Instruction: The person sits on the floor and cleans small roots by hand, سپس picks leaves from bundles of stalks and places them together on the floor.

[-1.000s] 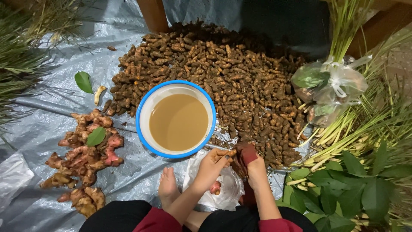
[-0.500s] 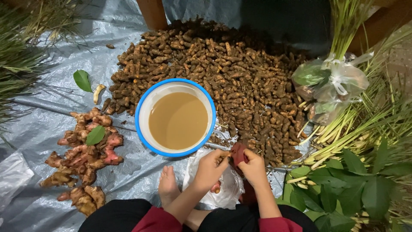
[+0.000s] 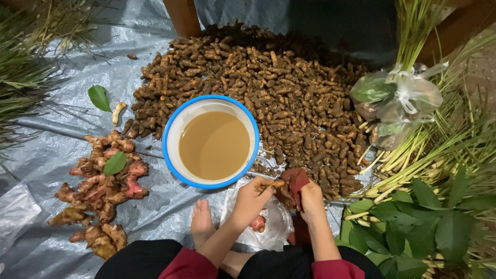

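My left hand (image 3: 253, 199) pinches a small orange-brown root piece (image 3: 277, 184) just below the bowl's rim. My right hand (image 3: 312, 200) grips a dark red cloth (image 3: 294, 182) that touches the root. Both hands hover over a clear plastic bag (image 3: 274, 225) with a few pinkish pieces inside. A white bowl with a blue rim (image 3: 172, 135) holds murky brown water (image 3: 214, 145) right in front of the hands. Behind it spreads a big heap of brown turmeric-like roots (image 3: 268, 88). My bare foot (image 3: 201, 222) rests on the tarp beside the bag.
A pile of pink and tan ginger-like rhizomes (image 3: 101, 186) with green leaves lies at the left on the silver tarp (image 3: 46, 155). A tied plastic bag of greens (image 3: 395, 98), lemongrass stalks (image 3: 439, 150) and leafy branches (image 3: 418, 222) crowd the right. A wooden post (image 3: 182, 15) stands behind.
The right hand with the red cloth has closed in on the left hand, and the cloth now touches the root. The bowl and piles stay put.
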